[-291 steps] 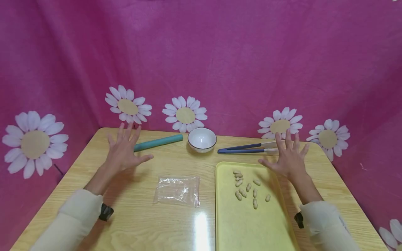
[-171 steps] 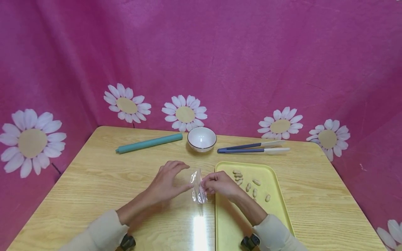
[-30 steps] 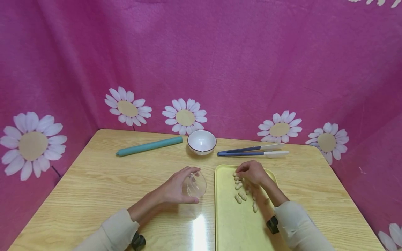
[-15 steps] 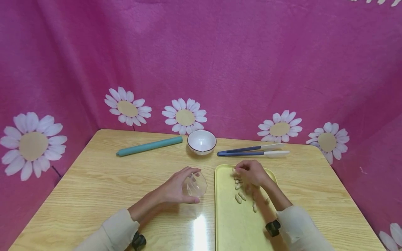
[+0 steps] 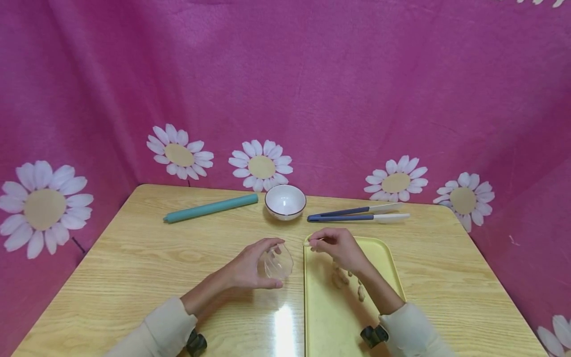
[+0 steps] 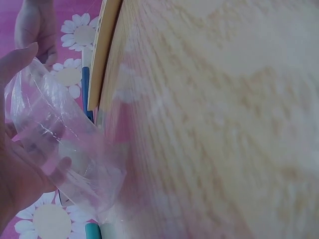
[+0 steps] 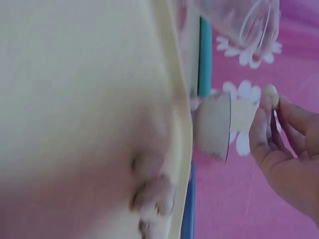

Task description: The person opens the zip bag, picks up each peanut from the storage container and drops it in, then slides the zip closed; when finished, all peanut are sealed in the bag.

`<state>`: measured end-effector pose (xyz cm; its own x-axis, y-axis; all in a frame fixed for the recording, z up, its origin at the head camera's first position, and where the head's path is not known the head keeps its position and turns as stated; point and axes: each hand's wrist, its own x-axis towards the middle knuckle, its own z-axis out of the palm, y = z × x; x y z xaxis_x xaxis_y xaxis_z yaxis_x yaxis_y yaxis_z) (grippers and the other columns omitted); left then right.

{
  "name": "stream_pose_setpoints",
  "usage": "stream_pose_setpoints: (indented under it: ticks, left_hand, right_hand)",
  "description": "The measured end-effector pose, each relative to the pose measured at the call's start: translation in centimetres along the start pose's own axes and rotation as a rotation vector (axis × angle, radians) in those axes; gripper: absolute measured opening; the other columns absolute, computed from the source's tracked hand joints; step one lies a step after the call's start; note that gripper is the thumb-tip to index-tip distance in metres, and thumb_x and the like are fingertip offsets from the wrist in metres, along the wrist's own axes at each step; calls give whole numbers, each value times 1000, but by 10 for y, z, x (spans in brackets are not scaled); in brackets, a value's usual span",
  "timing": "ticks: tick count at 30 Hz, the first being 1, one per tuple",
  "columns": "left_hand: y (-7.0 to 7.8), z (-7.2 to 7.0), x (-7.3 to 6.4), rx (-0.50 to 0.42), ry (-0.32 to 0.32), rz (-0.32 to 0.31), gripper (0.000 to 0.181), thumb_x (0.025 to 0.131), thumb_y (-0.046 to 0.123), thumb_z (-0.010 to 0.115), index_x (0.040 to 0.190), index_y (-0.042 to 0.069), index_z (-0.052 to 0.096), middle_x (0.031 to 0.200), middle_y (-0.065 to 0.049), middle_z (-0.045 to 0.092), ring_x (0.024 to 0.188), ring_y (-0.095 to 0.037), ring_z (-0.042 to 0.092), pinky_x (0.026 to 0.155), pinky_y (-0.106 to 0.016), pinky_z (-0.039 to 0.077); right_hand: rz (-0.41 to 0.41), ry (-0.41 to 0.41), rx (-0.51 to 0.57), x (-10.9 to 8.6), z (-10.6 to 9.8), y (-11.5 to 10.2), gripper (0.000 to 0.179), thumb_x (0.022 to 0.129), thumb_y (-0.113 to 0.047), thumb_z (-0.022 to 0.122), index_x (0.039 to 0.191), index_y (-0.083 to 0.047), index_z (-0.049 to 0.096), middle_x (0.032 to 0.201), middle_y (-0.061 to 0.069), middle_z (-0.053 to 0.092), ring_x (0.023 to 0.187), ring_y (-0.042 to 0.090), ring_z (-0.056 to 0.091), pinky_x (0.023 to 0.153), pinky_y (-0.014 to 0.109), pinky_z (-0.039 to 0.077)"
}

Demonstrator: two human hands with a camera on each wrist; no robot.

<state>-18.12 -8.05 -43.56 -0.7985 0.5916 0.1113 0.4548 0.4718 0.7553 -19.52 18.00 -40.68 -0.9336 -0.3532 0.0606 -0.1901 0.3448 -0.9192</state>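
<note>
- While the left hand (image 5: pixel 252 267) stays in place, the right hand (image 5: pixel 341 245) has swung leftward over the last half second, from the far peanuts to the left edge of the yellow tray (image 5: pixel 327 322).
- Pinched narrowly between the right thumb and fingers is one peanut (image 5: pixel 307 243); the right wrist view shows it at the fingertips, clear of the surface below.
- The left thumb and index finger stand wide apart, holding the clear plastic bag (image 5: pixel 281 266) above the wooden table (image 5: pixel 134 258), just left of the tray. Its mouth looks spread toward the right hand, though the thin film makes the rim hard to trace.
- What this means, as a judgement: picking up this peanut is done, and it is on its way between tray and bag. It is near the bag but not touching it, and no peanut can be made out inside.
- Other peanuts (image 5: pixel 361 292) lie on the tray, partly hidden under the right hand and forearm, so their number cannot be told.
- Unmoved at the back are the teal rod (image 5: pixel 210 208), the white bowl (image 5: pixel 285 216) and the tongs (image 5: pixel 348 217), with neither hand touching them.
</note>
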Motion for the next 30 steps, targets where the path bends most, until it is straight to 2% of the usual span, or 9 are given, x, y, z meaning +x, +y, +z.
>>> stream_pose_setpoints:
  ticks: [3,6,10,17,23,30]
  left_hand:
    - [0,0,0,0,0,5,84,69,35,82,140,17,41,121,0,57,115,-17,52,100,-46,41]
    - [0,0,1,2,-2,9,85,70,35,82,140,16,40,122,-2,57,116,-17,51,101,-46,41]
    - [1,0,1,-6,-8,5,85,70,35,82,141,15,39,124,-4,56,117,-18,50,102,-47,40]
    - [0,1,1,-11,-18,31,85,70,35,81,141,16,39,126,-8,55,115,-17,51,100,-46,41]
    - [0,1,1,-19,-15,28,84,70,34,81,141,15,39,126,-8,55,116,-18,51,101,-46,41]
    - [1,0,0,-25,-21,7,83,71,30,80,141,15,39,124,-6,56,116,-18,51,102,-46,40]
  right_hand:
    - [-4,-52,45,-1,10,-7,23,89,-7,63,104,10,66,104,30,65,80,3,64,78,22,53]
    - [-12,-87,23,-2,19,-12,21,88,-8,65,104,5,68,103,25,67,81,3,62,76,20,52]
    - [-22,-90,-8,-3,30,-16,16,86,-8,67,99,1,70,96,18,69,79,5,61,73,20,51]
    - [-33,-77,-35,-4,40,-19,15,83,-10,71,94,1,72,91,16,71,76,2,62,69,19,52]
    - [-38,-101,-42,-5,34,-20,17,84,-15,71,96,-3,73,92,13,72,80,5,64,73,20,53]
    - [-27,-60,-63,-6,7,-7,23,85,-16,70,99,2,71,97,15,71,83,4,65,76,21,54]
